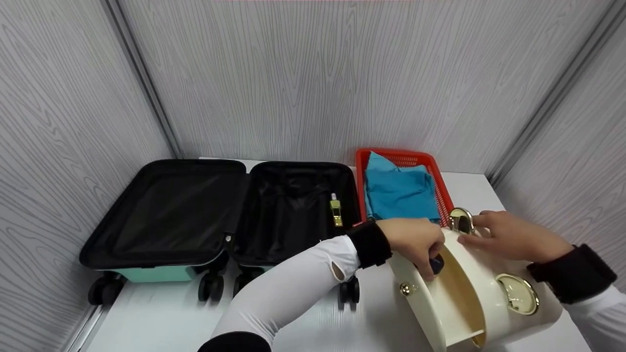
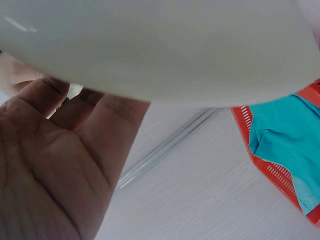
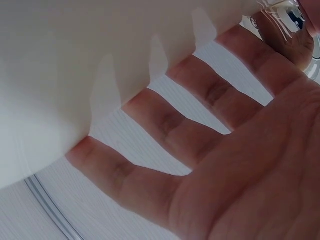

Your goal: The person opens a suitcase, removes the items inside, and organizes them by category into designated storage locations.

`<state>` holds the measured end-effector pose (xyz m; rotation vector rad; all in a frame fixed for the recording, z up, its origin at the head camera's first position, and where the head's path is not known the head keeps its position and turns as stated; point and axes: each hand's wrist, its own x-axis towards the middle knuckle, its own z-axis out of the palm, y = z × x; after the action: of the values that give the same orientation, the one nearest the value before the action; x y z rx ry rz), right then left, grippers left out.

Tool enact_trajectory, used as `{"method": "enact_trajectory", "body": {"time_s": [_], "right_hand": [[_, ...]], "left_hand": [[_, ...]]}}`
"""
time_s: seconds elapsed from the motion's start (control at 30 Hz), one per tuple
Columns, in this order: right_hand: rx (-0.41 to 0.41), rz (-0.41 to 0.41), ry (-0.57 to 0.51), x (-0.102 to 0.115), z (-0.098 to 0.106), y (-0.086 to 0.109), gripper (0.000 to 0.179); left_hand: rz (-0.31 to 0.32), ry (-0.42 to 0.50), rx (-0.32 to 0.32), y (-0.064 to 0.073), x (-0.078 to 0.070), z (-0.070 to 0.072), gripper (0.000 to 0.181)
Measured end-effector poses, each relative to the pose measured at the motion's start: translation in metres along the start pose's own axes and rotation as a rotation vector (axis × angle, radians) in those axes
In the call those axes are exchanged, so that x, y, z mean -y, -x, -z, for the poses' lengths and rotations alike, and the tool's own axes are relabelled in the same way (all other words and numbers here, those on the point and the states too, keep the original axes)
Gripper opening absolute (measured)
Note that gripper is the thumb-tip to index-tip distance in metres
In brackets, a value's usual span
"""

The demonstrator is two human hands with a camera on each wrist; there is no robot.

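Observation:
A glossy cream box with a rounded body stands at the right in the head view, its front panel with a gold knob tilted outward. My left hand reaches into that opening and pinches a small dark blue object; most of it is hidden, so I cannot tell its kind. On the box top, my right hand rests beside a raised gold ring fitting. Its spread fingers touch the cream surface in the right wrist view.
A black-lined suitcase with a mint shell lies unfolded at the left. Inside its right half is a yellow-green item. Behind the box, a red basket holds folded blue cloth. A second gold fitting sits nearer on the box.

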<state>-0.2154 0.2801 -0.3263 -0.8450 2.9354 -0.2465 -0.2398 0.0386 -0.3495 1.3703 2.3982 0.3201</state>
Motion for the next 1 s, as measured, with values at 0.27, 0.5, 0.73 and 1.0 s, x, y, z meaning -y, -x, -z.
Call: {"method": "enact_trajectory", "body": {"time_s": [0.27, 0.5, 0.73, 1.0], "right_hand": [[-0.016, 0.010, -0.008, 0.000, 0.000, 0.001, 0.015], [-0.016, 0.001, -0.020, -0.001, -0.001, 0.001, 0.015], [-0.003, 0.000, -0.004, -0.002, -0.002, 0.000, 0.015], [0.022, 0.001, 0.011, -0.002, 0.000, -0.003, 0.020]], "left_hand": [[0.061, -0.009, -0.012, -0.001, -0.001, -0.007, 0.031], [0.073, -0.011, -0.032, -0.001, 0.001, -0.009, 0.021], [-0.005, 0.027, -0.167, 0.013, 0.005, -0.012, 0.025], [-0.027, 0.102, -0.404, 0.056, 0.017, -0.019, 0.032]]}}
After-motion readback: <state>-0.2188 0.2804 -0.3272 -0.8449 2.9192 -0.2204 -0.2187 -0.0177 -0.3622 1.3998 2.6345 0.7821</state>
